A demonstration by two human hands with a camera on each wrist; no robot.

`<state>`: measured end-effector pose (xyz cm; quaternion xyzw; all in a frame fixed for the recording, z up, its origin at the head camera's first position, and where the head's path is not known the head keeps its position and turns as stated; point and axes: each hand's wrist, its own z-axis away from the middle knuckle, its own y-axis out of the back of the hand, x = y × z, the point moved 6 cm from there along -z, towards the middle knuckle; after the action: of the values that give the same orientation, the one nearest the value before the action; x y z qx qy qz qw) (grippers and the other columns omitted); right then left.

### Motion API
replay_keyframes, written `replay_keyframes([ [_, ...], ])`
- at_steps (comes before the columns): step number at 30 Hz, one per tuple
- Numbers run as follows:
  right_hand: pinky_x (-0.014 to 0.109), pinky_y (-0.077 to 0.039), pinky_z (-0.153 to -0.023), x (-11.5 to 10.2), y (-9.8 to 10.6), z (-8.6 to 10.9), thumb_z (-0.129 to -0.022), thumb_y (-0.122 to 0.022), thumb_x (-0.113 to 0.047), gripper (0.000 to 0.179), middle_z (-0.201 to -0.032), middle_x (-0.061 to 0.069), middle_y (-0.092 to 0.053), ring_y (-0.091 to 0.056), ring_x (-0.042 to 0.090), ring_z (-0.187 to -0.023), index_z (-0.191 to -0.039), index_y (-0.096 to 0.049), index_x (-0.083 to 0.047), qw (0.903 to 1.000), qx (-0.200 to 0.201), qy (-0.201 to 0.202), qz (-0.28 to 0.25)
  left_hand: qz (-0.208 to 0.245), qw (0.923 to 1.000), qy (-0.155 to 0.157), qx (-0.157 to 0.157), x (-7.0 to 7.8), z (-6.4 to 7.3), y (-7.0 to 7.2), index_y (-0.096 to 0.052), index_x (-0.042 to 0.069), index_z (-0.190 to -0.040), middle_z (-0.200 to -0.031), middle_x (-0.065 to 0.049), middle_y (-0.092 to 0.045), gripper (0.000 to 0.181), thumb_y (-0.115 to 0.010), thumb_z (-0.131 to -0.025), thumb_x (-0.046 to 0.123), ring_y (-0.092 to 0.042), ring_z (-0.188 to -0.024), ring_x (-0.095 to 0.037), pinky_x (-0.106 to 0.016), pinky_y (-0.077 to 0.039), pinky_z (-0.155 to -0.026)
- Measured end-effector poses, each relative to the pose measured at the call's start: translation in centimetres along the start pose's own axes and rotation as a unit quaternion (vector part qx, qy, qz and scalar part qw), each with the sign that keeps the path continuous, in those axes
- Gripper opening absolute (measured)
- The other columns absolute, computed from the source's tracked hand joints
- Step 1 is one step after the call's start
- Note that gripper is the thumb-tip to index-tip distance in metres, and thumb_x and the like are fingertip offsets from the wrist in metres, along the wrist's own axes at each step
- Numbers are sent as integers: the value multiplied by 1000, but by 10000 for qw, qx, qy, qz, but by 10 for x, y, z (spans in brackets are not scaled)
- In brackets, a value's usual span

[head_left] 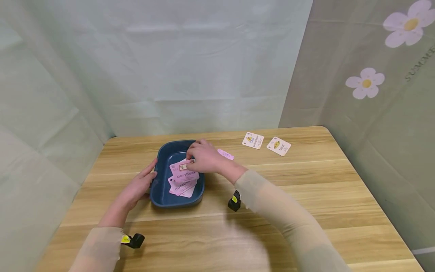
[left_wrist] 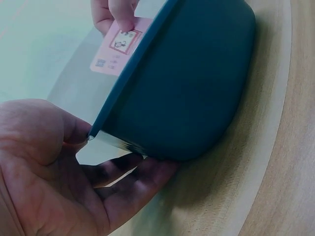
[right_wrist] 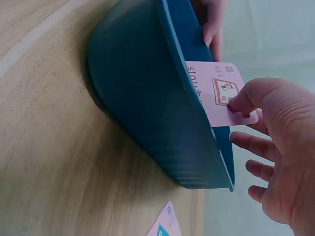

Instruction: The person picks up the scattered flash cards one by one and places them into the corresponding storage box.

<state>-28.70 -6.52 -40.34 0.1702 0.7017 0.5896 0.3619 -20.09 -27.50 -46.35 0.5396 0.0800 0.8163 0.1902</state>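
Observation:
A dark blue plastic bin (head_left: pixel 177 206) stands on the wooden table. My left hand (head_left: pixel 140 184) holds it at the left side, thumb at the rim and fingers against the outer wall, as the left wrist view shows. My right hand (head_left: pixel 205 156) reaches over the far right rim. Between its thumb and forefinger it pinches a pink storybook card (right_wrist: pixel 212 98), printed with a small picture and held over the opening. Beneath that card, a notebook card (head_left: pixel 181 186) lies with several others in a loose pile on the bin's floor.
To the right of the bin, a pink card (head_left: pixel 225 154) lies partly behind the right hand. Farther right are a sailing boat card (head_left: pixel 253 140) and a boat card (head_left: pixel 279 146), near the table's back edge. Curtains (head_left: pixel 204 75) hang behind and beside the table (head_left: pixel 306 189).

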Motion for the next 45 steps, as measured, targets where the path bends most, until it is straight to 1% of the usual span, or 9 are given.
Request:
replay_keyframes([
  [5,42,-31,-112,1,-7,-3,-92,-69,-38,13,-131,-3,-62,-40,24,-131,-94,-70,-25,9998,-95,31,192,20,10000,-16,32,1,-1,-2,-4,38,-164,-170,-17,4,59,-31,-112,30,-18,-148,-54,-72,-38,-101],
  [11,43,-28,-115,3,-12,-6,-91,-68,-38,14,-132,-3,-61,-39,24,-134,-96,-71,-25,9994,-139,-9,330,11,10000,-6,56,2,-1,-2,-4,38,-164,-170,-18,4,59,-31,-112,30,-18,-148,-54,-72,-39,-100],
  [20,47,-25,-118,1,-13,-6,-91,-68,-37,14,-134,-2,-62,-37,27,-139,-98,-72,-25,9993,-147,10,338,69,9999,-67,72,3,-2,-2,-3,37,-164,-170,-17,5,59,-31,-112,31,-16,-149,-53,-73,-36,-102],
  [27,50,-19,-121,4,-16,-8,-92,-67,-35,20,-139,-2,-58,-29,30,-147,-109,-74,-27,9992,-156,-147,324,0,10000,-10,82,1,-3,-2,-4,40,-164,-170,-16,5,58,-30,-112,32,-13,-150,-52,-73,-35,-102],
  [30,51,-18,-121,5,-16,-8,-93,-66,-35,22,-141,-2,-57,-26,30,-148,-113,-73,-28,9993,-148,-176,279,-4,10000,23,82,0,-3,-2,-3,41,-163,-170,-16,5,58,-30,-112,32,-13,-150,-53,-73,-35,-101],
  [36,50,-18,-121,7,-13,-9,-93,-66,-35,30,-143,-1,-54,-25,29,-148,-122,-72,-26,9996,-106,-162,218,35,9999,78,93,-2,-4,-2,-3,42,-163,-170,-16,6,58,-30,-113,32,-13,-150,-53,-73,-36,-101],
  [45,51,-19,-120,6,-5,-8,-93,-67,-35,31,-142,-1,-55,-27,28,-146,-123,-71,-27,9999,27,-105,6,-27,9999,113,79,-4,-5,0,-2,42,-163,-170,-16,6,57,-28,-113,33,-12,-150,-53,-74,-35,-100],
])
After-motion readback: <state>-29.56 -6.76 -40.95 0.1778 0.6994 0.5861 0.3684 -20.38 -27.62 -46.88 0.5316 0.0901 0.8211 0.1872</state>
